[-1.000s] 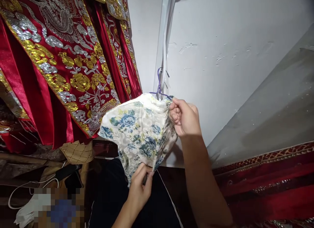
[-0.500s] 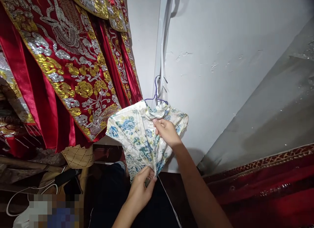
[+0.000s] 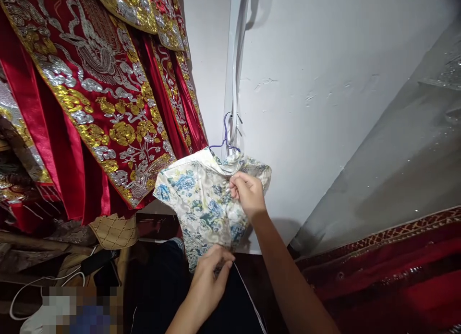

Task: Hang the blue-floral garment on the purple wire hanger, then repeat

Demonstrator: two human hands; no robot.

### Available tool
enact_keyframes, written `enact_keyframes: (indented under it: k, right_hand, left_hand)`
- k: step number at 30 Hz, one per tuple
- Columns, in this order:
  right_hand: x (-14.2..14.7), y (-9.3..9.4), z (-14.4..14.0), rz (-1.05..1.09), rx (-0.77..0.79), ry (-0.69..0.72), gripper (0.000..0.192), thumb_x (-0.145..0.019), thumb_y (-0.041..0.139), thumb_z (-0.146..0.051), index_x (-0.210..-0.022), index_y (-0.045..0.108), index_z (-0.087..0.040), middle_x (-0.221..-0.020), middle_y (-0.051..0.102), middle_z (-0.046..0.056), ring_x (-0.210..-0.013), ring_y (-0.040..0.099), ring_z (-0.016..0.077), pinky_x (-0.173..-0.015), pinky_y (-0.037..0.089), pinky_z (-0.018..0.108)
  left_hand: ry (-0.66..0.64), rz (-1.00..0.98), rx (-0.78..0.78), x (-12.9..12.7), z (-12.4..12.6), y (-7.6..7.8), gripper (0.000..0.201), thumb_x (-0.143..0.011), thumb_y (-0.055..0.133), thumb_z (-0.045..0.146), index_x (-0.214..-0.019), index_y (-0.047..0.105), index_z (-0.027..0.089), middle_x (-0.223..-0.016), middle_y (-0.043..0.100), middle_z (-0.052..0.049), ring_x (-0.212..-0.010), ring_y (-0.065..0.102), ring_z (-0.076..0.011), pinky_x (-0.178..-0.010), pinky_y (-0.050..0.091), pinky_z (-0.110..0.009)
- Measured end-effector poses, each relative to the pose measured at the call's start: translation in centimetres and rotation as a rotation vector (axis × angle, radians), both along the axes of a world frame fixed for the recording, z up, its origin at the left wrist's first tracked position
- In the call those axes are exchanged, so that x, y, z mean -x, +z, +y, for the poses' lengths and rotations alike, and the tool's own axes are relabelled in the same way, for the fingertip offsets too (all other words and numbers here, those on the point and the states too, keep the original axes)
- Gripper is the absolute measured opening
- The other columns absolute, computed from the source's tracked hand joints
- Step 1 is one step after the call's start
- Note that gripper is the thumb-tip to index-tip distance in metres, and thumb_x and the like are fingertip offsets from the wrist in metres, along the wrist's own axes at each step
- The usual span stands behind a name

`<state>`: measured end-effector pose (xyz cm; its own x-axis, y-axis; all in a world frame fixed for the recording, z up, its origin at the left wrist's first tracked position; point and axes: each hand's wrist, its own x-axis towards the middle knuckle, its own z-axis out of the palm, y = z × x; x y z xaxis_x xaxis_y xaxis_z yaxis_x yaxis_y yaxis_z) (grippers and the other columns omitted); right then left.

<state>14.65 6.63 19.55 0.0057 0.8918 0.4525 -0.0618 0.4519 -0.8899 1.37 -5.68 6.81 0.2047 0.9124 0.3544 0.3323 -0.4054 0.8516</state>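
1. Head view: I see my right hand pinching the floral satin dress below its collar; the dress hangs on a purple wire hanger against the white wall.
2. My left hand pinches the dress hem, beside the red embroidered robes.

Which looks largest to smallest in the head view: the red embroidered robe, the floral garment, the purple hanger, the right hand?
1. Red embroidered robe
2. Floral garment
3. Right hand
4. Purple hanger, only its hook and shoulders showing

The robe runs out of frame, so it is larger than shown.
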Motion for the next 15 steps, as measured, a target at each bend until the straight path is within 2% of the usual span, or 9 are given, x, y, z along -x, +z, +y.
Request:
enact_keyframes:
  k: [2, 5, 7, 8, 9, 11, 13, 15]
  right_hand:
    - [0.0, 0.7, -1.4, 0.031, -0.068, -0.015, 0.024, -0.083, 0.052, -0.020, -0.059, 0.057, -0.019, -0.048, 0.049, -0.004, -0.047, 0.042, 0.0098, -0.048, 0.030, 0.024]
    - [0.2, 2.1, -3.4, 0.052, -0.126, -0.027, 0.025, -0.084, 0.051, -0.018, -0.059, 0.057, -0.019, -0.048, 0.048, -0.004, -0.047, 0.042, 0.0097, -0.047, 0.029, 0.024]
    - [0.3, 3.1, -4.5, 0.046, -0.120, -0.013, 0.026, -0.085, 0.052, -0.018, -0.060, 0.058, -0.019, -0.049, 0.048, -0.004, -0.047, 0.042, 0.0097, -0.048, 0.030, 0.025]
    - [0.3, 3.4, -4.8, 0.043, -0.115, -0.005, 0.025, -0.085, 0.052, -0.018, -0.061, 0.058, -0.019, -0.049, 0.048, -0.004, -0.047, 0.042, 0.0097, -0.048, 0.031, 0.025]
    - [0.3, 3.6, -5.0, 0.046, -0.114, 0.002, 0.025, -0.085, 0.053, -0.018, -0.061, 0.059, -0.019, -0.049, 0.048, -0.004, -0.047, 0.042, 0.0098, -0.048, 0.031, 0.025]
    - [0.3, 3.7, -5.1, 0.065, -0.127, 0.001, 0.024, -0.086, 0.054, -0.019, -0.063, 0.061, -0.018, -0.050, 0.048, -0.004, -0.047, 0.042, 0.0100, -0.048, 0.031, 0.025]
    - [0.3, 3.2, -4.7, 0.091, -0.136, -0.004, 0.024, -0.088, 0.056, -0.022, -0.064, 0.062, -0.018, -0.049, 0.046, -0.005, -0.047, 0.040, 0.0100, -0.049, 0.030, 0.025]
    - [0.4, 2.2, -3.9, 0.097, -0.120, 0.013, 0.025, -0.088, 0.057, -0.025, -0.064, 0.061, -0.018, -0.049, 0.044, -0.005, -0.048, 0.038, 0.0099, -0.049, 0.028, 0.026]
  left_hand:
    - [0.059, -0.051, -0.121, 0.5, 1.0, 3.5, 0.014, -0.099, 0.056, 0.022, -0.105, 0.068, 0.023, -0.098, 0.068, -0.004, -0.093, 0.064, -0.0177, -0.083, 0.048, -0.028]
    - [0.207, -0.148, -0.365, 1.2, 3.4, 10.0, 0.027, -0.098, 0.058, 0.020, -0.123, 0.065, 0.028, -0.106, 0.068, -0.003, -0.097, 0.064, -0.0162, -0.087, 0.049, -0.028]
    - [0.214, -0.112, -0.480, 1.4, 5.0, 13.8, 0.039, -0.098, 0.057, 0.019, -0.137, 0.057, 0.028, -0.106, 0.068, -0.004, -0.094, 0.064, -0.0159, -0.086, 0.049, -0.029]
    - [0.201, -0.064, -0.523, 1.4, 5.7, 15.3, 0.037, -0.099, 0.057, 0.019, -0.135, 0.058, 0.026, -0.105, 0.067, -0.004, -0.093, 0.063, -0.0162, -0.085, 0.049, -0.029]
    - [0.182, -0.008, -0.548, 1.3, 6.3, 16.5, 0.032, -0.099, 0.056, 0.018, -0.129, 0.062, 0.024, -0.103, 0.067, -0.005, -0.093, 0.063, -0.0166, -0.084, 0.049, -0.030]
    - [0.155, 0.082, -0.587, 1.2, 7.1, 17.7, 0.017, -0.099, 0.056, 0.018, -0.111, 0.068, 0.020, -0.099, 0.067, -0.005, -0.092, 0.062, -0.0171, -0.083, 0.048, -0.030]
    - [0.158, 0.125, -0.621, 1.2, 7.4, 17.7, 0.010, -0.098, 0.057, 0.017, -0.099, 0.067, 0.019, -0.095, 0.067, -0.004, -0.090, 0.061, -0.0169, -0.082, 0.048, -0.029]
    - [0.184, 0.139, -0.652, 1.3, 7.4, 17.1, 0.009, -0.097, 0.058, 0.016, -0.099, 0.065, 0.019, -0.096, 0.067, -0.004, -0.090, 0.061, -0.0170, -0.081, 0.048, -0.030]
